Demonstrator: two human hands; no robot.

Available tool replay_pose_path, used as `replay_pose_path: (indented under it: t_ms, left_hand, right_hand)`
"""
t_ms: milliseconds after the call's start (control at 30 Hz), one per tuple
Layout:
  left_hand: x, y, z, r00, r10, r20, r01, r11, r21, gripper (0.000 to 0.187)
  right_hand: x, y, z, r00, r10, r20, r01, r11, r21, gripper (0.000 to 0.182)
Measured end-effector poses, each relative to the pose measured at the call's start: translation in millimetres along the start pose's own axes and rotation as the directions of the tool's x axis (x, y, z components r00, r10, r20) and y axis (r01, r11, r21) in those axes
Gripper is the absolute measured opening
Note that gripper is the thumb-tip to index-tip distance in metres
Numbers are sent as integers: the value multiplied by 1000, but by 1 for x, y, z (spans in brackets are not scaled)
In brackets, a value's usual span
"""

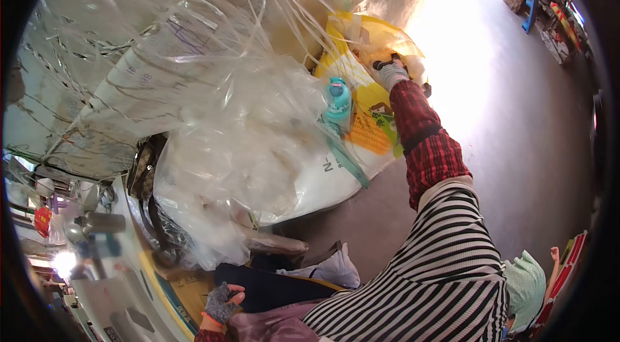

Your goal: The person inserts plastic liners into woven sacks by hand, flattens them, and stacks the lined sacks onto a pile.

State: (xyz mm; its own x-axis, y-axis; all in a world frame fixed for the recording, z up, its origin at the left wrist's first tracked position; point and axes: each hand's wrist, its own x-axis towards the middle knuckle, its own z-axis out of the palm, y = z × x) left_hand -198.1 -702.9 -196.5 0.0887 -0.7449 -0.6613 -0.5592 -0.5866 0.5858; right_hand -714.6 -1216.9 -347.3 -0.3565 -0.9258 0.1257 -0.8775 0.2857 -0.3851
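Note:
My right hand (391, 73), in a pale grey glove, reaches out at the mouth of a yellow plastic bag (356, 29). Its fingers are curled around something dark that I cannot make out. Near it, a turquoise bottle (338, 104) lies on a white sack printed with a corn picture (369, 133). My left hand (223, 303), in a grey fingerless glove with an orange cuff, is low by my lap. Its fingers are loosely bent and apart, with nothing visible in them.
A large heap of clear plastic film (239, 129) and loose strips covers the left and middle. A brown patterned bag (142, 171) stands beside it. A cardboard box (169, 280) is near my left hand. A person in a pale green top (526, 284) is at lower right.

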Motion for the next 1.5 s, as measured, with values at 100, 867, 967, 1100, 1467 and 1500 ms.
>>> replay_pose_path:
  t_ms: [100,867,967,1100,1467,1500]
  left_hand:
    - [-4,-48,11,1000,-16,1,16,1000,20,20]
    - [-3,-64,23,993,-115,4,113,983,143,22]
    - [-6,-80,25,994,89,-61,-73,972,224,23]
    - [-5,-87,26,999,3,-41,5,982,188,24]
    - [-3,-85,28,999,-28,-39,36,977,208,23]
    - [-1,-68,27,1000,-4,-30,12,966,259,21]
  right_hand:
    - [-6,-37,-27,979,-2,206,26,993,-114,32]
    - [-4,-46,-189,982,-74,176,188,536,-823,31]
    - [8,-47,-195,991,-82,102,131,654,-745,23]
    - [-2,-59,-213,987,-159,26,134,719,-682,46]
    - [-74,-49,-116,688,-211,-695,535,794,289,50]
    - [-95,-54,-111,839,-238,-490,420,855,303,50]
